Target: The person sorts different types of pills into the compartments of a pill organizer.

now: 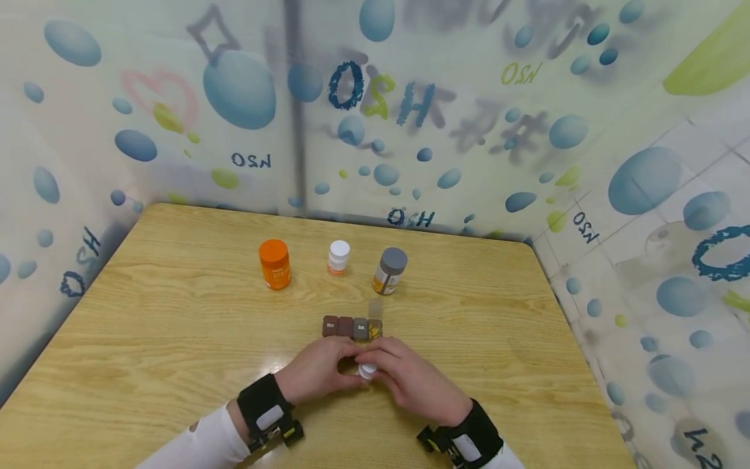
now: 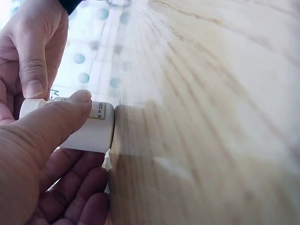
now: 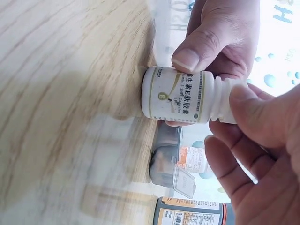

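Observation:
Both hands meet at a small white pill bottle (image 3: 176,93) whose label reads Vitamin E. My left hand (image 1: 319,370) grips its body, thumb across the label in the left wrist view. My right hand (image 1: 418,385) pinches the white cap (image 3: 226,101) between thumb and fingers. The bottle stands upright, its base at the tabletop in both wrist views. Just beyond the hands sits a small pill organizer (image 1: 346,327) with brown and grey lids. Its rightmost compartment (image 1: 375,330) has the clear lid raised and holds yellow pieces.
Along the back of the wooden table (image 1: 193,312) stand an orange jar (image 1: 275,264), a small white bottle with an orange label (image 1: 338,258) and a grey-capped bottle (image 1: 389,271). A patterned curtain (image 1: 480,117) hangs behind the table and at its sides.

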The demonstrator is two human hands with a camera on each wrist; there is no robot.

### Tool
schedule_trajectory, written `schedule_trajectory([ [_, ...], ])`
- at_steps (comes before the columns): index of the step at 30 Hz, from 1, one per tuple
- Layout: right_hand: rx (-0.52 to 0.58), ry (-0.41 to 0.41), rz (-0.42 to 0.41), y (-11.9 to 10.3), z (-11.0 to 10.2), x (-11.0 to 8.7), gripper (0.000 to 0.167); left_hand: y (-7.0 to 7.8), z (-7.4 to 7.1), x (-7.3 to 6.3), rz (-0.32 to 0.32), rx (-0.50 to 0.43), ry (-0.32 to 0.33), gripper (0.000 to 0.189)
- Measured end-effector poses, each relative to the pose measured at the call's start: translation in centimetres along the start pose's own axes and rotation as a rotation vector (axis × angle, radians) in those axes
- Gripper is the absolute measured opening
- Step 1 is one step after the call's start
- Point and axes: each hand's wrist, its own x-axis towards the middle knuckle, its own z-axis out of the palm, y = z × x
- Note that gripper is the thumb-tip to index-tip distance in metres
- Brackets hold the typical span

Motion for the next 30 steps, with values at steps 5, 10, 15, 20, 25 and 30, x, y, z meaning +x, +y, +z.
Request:
schedule_trajectory([
  [5, 0.007, 0.001, 0.01, 0.03, -0.03, -0.07, 0.038, 0.09, -0.08, 0.05, 0.007, -0.008, -0.002, 0.033],
  [10, -0.057, 0.053, 0.064, -0.08, -0.12, 0.05, 0.029, 0.03, -0.14, 0.04, 0.001, 0.0, -0.009, 0.041],
  [15, -0.098, 0.061, 0.079, 0.0, -0.23, 0.0, 0.029, -0.01, -0.11, -0.03, 0.001, 0.006, -0.007, 0.043],
  [20, -0.092, 0.015, 0.005, 0.21, -0.38, -0.26, 0.034, 0.01, 0.03, -0.04, -0.009, -0.001, 0.002, 0.035],
  [25, -0.099, -0.008, -0.041, 0.3, -0.3, -0.3, 0.044, 0.07, 0.03, -0.01, -0.016, -0.01, 0.0, 0.032],
  [30, -0.081, 0.006, 0.043, 0.22, -0.21, -0.2, 0.031, 0.01, 0.0, 0.0, -0.015, -0.001, -0.008, 0.038],
])
